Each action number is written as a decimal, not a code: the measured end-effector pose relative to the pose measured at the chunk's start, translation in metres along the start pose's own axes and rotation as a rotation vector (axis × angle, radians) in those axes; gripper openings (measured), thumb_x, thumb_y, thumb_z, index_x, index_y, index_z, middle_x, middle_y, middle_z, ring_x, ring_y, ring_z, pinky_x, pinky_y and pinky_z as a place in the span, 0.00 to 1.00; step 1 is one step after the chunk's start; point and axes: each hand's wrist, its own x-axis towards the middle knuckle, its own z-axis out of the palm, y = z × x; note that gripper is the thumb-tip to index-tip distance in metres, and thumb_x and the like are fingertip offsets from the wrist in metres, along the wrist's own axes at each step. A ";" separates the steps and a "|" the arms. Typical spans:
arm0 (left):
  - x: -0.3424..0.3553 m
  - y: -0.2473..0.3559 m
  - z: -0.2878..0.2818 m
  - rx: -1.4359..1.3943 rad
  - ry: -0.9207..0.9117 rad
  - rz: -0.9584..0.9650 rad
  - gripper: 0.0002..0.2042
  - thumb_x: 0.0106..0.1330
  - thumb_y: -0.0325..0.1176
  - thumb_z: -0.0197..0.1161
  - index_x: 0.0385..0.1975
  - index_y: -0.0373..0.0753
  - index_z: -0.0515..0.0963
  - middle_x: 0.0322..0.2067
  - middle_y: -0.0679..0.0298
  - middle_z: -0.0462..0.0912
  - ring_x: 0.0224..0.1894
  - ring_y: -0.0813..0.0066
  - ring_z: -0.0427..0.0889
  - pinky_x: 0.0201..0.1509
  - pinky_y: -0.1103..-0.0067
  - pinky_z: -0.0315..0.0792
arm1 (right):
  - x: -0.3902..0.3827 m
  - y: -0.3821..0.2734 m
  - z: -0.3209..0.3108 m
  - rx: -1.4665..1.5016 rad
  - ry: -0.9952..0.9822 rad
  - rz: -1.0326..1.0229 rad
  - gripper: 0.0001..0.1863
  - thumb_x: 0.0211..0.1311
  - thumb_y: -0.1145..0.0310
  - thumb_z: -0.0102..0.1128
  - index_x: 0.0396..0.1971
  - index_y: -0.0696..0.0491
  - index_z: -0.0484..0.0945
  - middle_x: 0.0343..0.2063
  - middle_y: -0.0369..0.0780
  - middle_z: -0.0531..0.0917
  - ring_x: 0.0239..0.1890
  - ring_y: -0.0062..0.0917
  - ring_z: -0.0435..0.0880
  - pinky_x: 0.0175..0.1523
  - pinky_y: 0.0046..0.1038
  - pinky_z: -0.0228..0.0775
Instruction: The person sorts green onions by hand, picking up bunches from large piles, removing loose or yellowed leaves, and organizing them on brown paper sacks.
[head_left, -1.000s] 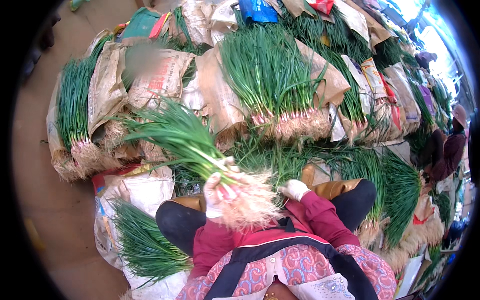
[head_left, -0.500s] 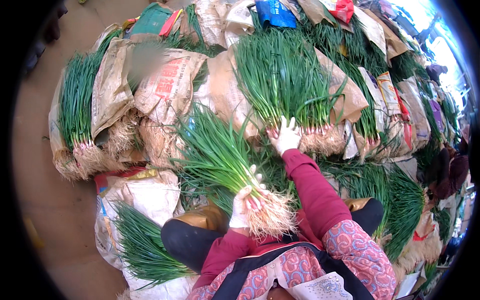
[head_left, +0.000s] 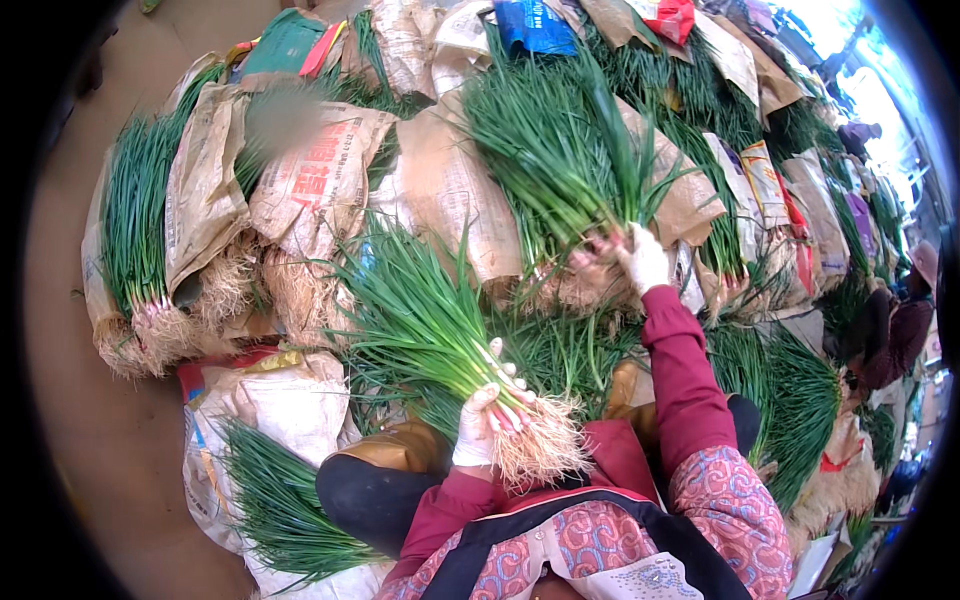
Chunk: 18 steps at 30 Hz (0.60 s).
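My left hand [head_left: 482, 418], in a white glove, grips a bunch of green onions [head_left: 430, 325] near its pale roots, leaves fanning up and to the left. My right hand [head_left: 640, 258], also gloved, reaches forward with its fingers closed on a few green onion stalks [head_left: 590, 195] pulled from a sack-wrapped bundle [head_left: 560, 150] ahead. Both sleeves are dark red.
Many sack-wrapped bundles of green onions [head_left: 200, 220] lie piled ahead and on both sides. A white sack of onions [head_left: 270, 440] lies at lower left beside my black boot [head_left: 375, 485]. Another person [head_left: 895, 320] crouches at far right. Bare ground [head_left: 60, 350] runs along the left.
My right hand has reached forward from near my lap to the bundle ahead and grasped stalks. The bunch in my left hand has stayed roughly in place.
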 end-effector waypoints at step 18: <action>-0.003 -0.001 -0.013 -0.013 0.019 -0.020 0.30 0.56 0.32 0.61 0.58 0.36 0.58 0.37 0.63 0.73 0.41 0.65 0.76 0.34 0.71 0.79 | -0.095 -0.081 -0.028 0.557 -0.155 -0.193 0.14 0.58 0.60 0.51 0.35 0.54 0.78 0.33 0.44 0.81 0.36 0.37 0.80 0.43 0.32 0.70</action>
